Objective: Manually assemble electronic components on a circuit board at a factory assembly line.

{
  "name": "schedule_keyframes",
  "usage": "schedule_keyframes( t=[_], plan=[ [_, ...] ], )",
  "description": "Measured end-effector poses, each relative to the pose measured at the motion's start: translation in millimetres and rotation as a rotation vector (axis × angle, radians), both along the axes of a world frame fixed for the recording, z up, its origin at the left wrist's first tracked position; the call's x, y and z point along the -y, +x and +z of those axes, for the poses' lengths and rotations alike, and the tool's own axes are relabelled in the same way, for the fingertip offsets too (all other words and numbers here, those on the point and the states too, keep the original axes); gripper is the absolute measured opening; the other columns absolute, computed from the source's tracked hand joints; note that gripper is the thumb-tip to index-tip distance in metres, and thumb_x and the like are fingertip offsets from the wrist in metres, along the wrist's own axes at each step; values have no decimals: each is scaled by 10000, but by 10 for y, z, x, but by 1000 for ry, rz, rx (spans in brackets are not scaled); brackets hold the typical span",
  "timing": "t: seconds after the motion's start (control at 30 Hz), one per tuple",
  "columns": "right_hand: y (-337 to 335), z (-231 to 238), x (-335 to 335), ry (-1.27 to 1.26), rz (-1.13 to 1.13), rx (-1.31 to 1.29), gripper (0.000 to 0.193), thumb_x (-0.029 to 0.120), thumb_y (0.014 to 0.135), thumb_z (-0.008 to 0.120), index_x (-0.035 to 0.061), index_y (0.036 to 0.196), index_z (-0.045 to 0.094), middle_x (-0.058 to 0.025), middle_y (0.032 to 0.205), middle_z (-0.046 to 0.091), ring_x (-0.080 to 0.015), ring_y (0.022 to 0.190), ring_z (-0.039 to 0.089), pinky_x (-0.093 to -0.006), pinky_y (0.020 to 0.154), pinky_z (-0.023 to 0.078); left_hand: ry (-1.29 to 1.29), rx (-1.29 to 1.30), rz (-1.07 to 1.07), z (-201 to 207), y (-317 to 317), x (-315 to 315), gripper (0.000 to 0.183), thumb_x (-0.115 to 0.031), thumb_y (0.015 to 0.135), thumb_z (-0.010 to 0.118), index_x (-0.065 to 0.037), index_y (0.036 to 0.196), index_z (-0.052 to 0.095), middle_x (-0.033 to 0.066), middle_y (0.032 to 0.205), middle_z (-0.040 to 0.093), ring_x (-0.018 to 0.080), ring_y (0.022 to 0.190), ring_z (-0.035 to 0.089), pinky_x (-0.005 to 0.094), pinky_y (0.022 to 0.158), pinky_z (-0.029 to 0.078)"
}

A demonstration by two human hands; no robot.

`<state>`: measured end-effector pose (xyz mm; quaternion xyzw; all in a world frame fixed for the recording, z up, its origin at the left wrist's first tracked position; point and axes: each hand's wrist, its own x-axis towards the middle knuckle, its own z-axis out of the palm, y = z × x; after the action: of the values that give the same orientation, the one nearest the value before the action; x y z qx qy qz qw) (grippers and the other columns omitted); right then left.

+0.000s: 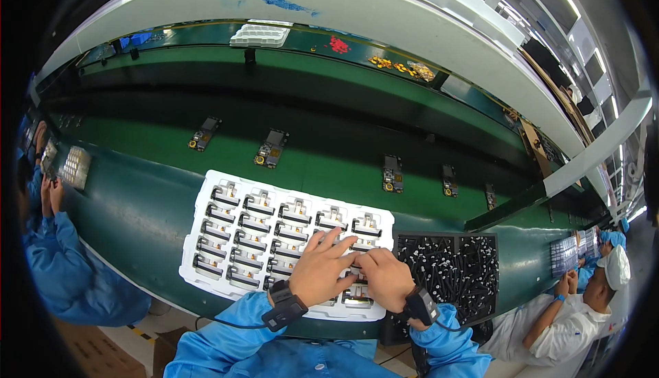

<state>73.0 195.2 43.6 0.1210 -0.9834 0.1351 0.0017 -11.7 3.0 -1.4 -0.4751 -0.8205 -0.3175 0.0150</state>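
A white moulded tray (pixel 193 237) lies before me on the green bench, with rows of small grey metal parts, each with a black strip, such as the part (pixel 295 211) in the back row. Over the tray's right half, my left hand (pixel 317 271) rests with its fingers spread and thumb apart. My right hand (pixel 388 278) touches the tray's right columns, fingers bent and pressed together close to the left fingertips. Whatever it pinches is hidden beneath the fingers. A black bin (pixel 495 268) of small black parts with silvery ends stands just right of the tray.
Beyond the tray, several circuit boards (pixel 272 148) lie on a green conveyor belt (pixel 329 165). A shelf (pixel 384 0) spans above, and a slanted post (pixel 508 206) stands at right. Co-workers sit on both sides, a blue sleeve (pixel 75 261) at left and a white sleeve (pixel 556 323) at right.
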Motion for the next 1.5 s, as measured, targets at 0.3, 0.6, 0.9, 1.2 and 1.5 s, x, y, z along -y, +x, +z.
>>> schedule_keyframes(
  t=[0.3, 0.6, 0.9, 1.2, 1.5],
  plan=[
    [5, -174, 123, -39, -41, -139, 304, 32, 762, 710, 102, 1055, 671, -50, 989, 652, -300, 996, 652, -403, 741, 592, 20, 16, -7, 43, -26, 4, 430, -343, 833, 838, -87, 1173, 776, 229, 1541, 511, 482, 1400, 477, 549, 1172, 366],
    [-38, -89, -40, -245, -126, -42, 176, 101, 865, 764, 76, 1034, 719, -80, 1023, 692, -323, 1003, 655, -432, 832, 570, 69, 34, 16, 48, -28, 0, 405, -346, 821, 855, -135, 1163, 799, 244, 1539, 506, 480, 1412, 474, 538, 1179, 378],
    [511, 354, -706, -416, -509, -97, 223, 152, 818, 885, 53, 946, 732, -97, 795, 705, -261, 711, 710, -354, 675, 582, 48, 28, 19, 40, -18, 78, 433, -366, 822, 852, -115, 1171, 797, 236, 1552, 501, 480, 1453, 444, 567, 1180, 356],
    [1353, 47, -1549, -389, -1107, -223, 351, 150, 711, 966, 6, 790, 656, -69, 680, 656, -140, 594, 605, -296, 564, 497, -97, -176, -77, 110, 163, -43, 440, -411, 889, 789, -85, 1183, 769, 157, 1537, 532, 441, 1452, 433, 703, 1153, 321],
    [3013, -856, -1765, -487, -1597, -668, 270, 269, 991, 761, 16, 967, 669, -21, 738, 628, -80, 569, 522, -296, 482, 394, -184, -190, 60, 108, 345, 83, 540, -370, 927, 744, -19, 1330, 667, 108, 1484, 584, 410, 1442, 455, 670, 1200, 287]
  ],
)
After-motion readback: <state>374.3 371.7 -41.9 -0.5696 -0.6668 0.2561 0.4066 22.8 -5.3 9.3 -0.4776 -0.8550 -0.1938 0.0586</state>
